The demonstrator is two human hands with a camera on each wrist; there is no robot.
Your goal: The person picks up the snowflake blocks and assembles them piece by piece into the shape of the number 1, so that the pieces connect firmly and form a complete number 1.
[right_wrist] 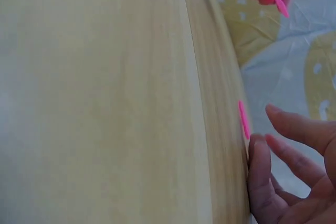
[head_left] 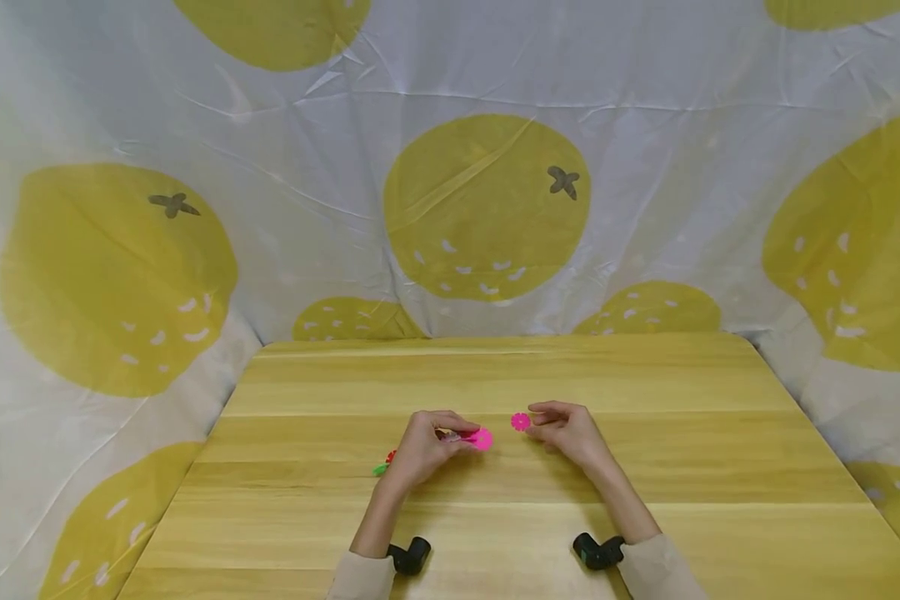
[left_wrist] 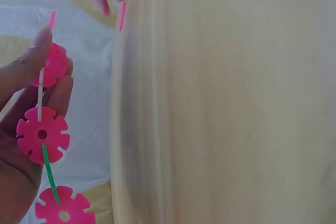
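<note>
My left hand [head_left: 423, 450] pinches one end of a chain of notched snowflake discs, thumb over a pink disc [left_wrist: 56, 65]. Another pink disc [left_wrist: 52, 20] stands edge-on at the chain's tip. Below the fingers hang an edge-on white disc [left_wrist: 40, 95], a pink disc [left_wrist: 29, 127], an edge-on green disc [left_wrist: 51, 174] and a further pink disc [left_wrist: 79, 211]. Red [head_left: 392, 456] and green [head_left: 379, 470] discs show past the left wrist. Across a small gap, my right hand [head_left: 570, 433] holds a single pink disc [head_left: 521, 422] at its fingertips, edge-on in the right wrist view.
Both hands are above a light wooden table [head_left: 690, 450]. Behind and beside it hangs a white cloth [head_left: 667, 167] printed with yellow lemons. Black wrist cameras [head_left: 412, 556] are strapped beneath the beige sleeves [head_left: 662, 568].
</note>
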